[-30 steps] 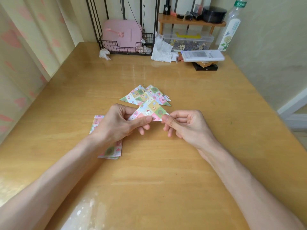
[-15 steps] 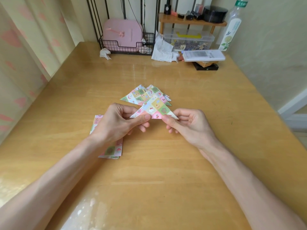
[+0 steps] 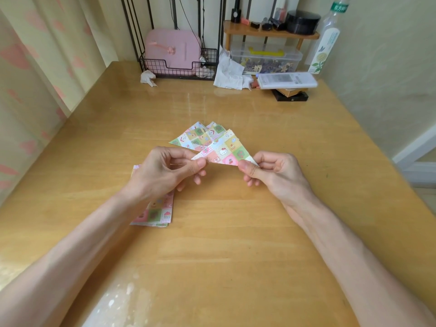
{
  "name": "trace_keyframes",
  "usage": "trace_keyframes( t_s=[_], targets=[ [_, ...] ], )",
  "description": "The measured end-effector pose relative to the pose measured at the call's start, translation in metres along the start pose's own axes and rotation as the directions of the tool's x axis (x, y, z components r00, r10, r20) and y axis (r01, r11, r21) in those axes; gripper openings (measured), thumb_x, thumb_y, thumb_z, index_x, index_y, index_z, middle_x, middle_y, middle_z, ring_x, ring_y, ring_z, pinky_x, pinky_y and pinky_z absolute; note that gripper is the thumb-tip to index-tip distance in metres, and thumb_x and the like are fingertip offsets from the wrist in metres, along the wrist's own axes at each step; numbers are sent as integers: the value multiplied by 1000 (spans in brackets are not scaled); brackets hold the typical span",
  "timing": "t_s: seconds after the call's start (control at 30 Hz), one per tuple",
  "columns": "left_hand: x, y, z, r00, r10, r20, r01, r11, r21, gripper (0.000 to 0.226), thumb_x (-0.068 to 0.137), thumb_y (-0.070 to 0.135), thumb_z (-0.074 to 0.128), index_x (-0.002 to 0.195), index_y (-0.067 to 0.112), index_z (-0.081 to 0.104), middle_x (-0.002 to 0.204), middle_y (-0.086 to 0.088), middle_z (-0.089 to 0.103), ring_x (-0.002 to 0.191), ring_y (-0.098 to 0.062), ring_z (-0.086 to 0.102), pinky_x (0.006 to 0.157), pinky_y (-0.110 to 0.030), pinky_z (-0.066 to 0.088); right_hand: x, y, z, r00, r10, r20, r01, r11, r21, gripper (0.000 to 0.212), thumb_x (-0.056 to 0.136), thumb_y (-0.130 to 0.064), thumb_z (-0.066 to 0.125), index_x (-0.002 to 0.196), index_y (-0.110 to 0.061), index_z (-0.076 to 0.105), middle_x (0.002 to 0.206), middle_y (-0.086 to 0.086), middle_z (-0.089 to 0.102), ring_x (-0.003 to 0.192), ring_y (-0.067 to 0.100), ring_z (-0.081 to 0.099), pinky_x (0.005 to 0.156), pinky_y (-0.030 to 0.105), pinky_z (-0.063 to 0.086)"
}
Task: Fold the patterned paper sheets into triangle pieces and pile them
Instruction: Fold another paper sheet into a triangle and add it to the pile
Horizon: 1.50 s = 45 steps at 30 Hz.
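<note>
Item: folded triangle [image 3: 224, 151], held just above the table [image 3: 236, 244]. My left hand [image 3: 165, 173] pinches its left tip, my right hand [image 3: 273, 172] its right tip.
Handling, as I judge it: feather-light, limp, easily creased, so take it by the corners.
Pile [image 3: 193, 138]: just behind.
Sheets [image 3: 158, 213]: under my left wrist.
Basket [image 3: 179, 67], tissues [image 3: 230, 74]: far edge, well apart. Nothing blocks the pile.
</note>
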<state>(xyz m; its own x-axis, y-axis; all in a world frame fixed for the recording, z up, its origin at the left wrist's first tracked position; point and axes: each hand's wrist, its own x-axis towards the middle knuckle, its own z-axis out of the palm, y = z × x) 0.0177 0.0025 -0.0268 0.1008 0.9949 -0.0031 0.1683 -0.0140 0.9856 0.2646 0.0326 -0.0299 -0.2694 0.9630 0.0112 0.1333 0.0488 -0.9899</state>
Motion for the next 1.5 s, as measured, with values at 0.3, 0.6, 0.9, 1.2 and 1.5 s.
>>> trace_keyframes(
  t_s=[0.3,0.6,0.9,1.2,1.5],
  targets=[
    [-2,-6,10,998,26,56,-28,999,21,23,79,40,84,82,17,82,73,-7,75,61,-10,63,48,-20,44,-5,1,18,990,0,143,0,1000,-2,23,85,-28,83,72,-12,73,70,7,72,60,15,63,57,19,47],
    [-3,-5,7,1000,-3,16,3,1000,31,27,81,40,84,76,13,80,69,-8,73,56,-8,56,49,-17,43,-5,4,15,995,2,101,3,999,-46,24,90,-30,78,81,-8,78,77,7,77,62,16,69,55,19,45],
    [-3,-4,6,1000,-18,11,18,1000,-19,12,87,30,78,87,20,84,75,-2,77,55,-5,63,45,-14,40,-3,8,11,997,-22,72,25,999,-37,21,90,-28,79,85,-8,79,75,9,75,60,14,63,53,18,44],
    [2,-8,4,995,-56,-86,56,998,-6,19,87,34,77,84,17,83,78,-4,78,55,-6,65,45,-20,45,2,10,18,993,10,-119,-5,999,43,7,85,-15,83,89,-10,80,75,7,77,57,10,62,59,16,49],
    [1,-12,-9,986,-106,-129,103,994,-33,30,80,42,81,87,13,82,85,-6,79,67,-17,74,44,-22,44,7,8,21,988,14,-156,-6,999,48,6,87,-12,81,92,-13,78,73,4,76,59,8,60,60,15,48]
  ],
)
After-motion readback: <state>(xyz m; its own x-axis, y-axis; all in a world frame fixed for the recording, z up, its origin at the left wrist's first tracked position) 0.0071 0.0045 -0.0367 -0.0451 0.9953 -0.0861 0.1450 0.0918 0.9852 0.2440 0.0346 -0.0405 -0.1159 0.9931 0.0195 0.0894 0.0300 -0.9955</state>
